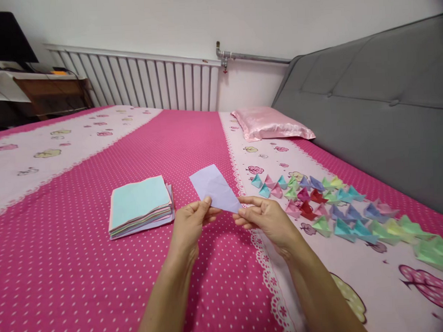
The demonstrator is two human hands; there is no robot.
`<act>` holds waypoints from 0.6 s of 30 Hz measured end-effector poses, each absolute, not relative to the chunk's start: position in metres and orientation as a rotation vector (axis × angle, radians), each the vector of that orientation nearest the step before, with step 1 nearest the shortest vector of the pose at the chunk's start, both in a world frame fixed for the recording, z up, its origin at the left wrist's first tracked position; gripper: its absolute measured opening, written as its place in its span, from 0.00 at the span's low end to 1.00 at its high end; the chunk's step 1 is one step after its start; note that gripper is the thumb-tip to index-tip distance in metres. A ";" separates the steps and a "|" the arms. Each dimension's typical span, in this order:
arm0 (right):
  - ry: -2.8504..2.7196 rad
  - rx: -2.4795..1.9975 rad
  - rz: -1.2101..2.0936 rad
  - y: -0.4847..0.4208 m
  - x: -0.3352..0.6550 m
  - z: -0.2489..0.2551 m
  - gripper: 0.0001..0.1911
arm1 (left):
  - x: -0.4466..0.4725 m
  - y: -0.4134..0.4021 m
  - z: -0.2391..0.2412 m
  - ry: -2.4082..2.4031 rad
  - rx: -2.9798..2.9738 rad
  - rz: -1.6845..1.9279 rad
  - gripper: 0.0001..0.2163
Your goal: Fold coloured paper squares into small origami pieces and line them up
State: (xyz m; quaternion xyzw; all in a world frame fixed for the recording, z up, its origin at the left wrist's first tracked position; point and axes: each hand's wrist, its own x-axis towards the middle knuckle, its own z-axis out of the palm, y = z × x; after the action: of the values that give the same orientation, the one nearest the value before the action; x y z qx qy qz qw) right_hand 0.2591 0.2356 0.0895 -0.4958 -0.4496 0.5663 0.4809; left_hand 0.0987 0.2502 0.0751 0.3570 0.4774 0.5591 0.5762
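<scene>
A lavender sheet of paper, apparently folded, is held tilted above the pink bedspread. My left hand pinches its lower left edge, with the thumb on top and the fingers beneath. At the lower right corner, my right hand grips the same paper between thumb and fingers. To the left of my left hand lies a stack of coloured paper, light blue on top. Several rows of small folded paper boats in many colours stand to the right of my right hand.
The bed has a dotted pink bedspread with white printed bands. A pink satin pillow rests near the grey headboard. A white radiator lines the wall, and a monitor stands at the far left.
</scene>
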 end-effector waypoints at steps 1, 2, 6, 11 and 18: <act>-1.096 -1.213 1.381 0.236 0.259 0.090 0.18 | 0.099 0.250 0.075 1.123 0.839 1.312 0.14; -1.094 -1.218 1.380 0.236 0.259 0.090 0.17 | 0.099 0.250 0.075 1.129 0.844 1.315 0.14; -1.106 -1.238 1.371 0.236 0.260 0.088 0.16 | 0.099 0.251 0.072 1.150 0.874 1.330 0.15; -1.256 -1.192 1.331 0.239 0.265 0.083 0.18 | 0.097 0.252 0.072 1.197 1.003 1.346 0.15; -1.276 -1.224 1.104 0.241 0.269 0.082 0.23 | 0.100 0.248 0.072 1.294 1.562 1.210 0.16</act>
State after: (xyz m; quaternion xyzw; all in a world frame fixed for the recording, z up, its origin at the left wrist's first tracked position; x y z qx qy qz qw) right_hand 0.2694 0.2411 0.0822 -0.5069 -0.5288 0.4573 0.5043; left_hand 0.0997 0.2484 0.0718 0.6117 0.5067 0.4739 0.3801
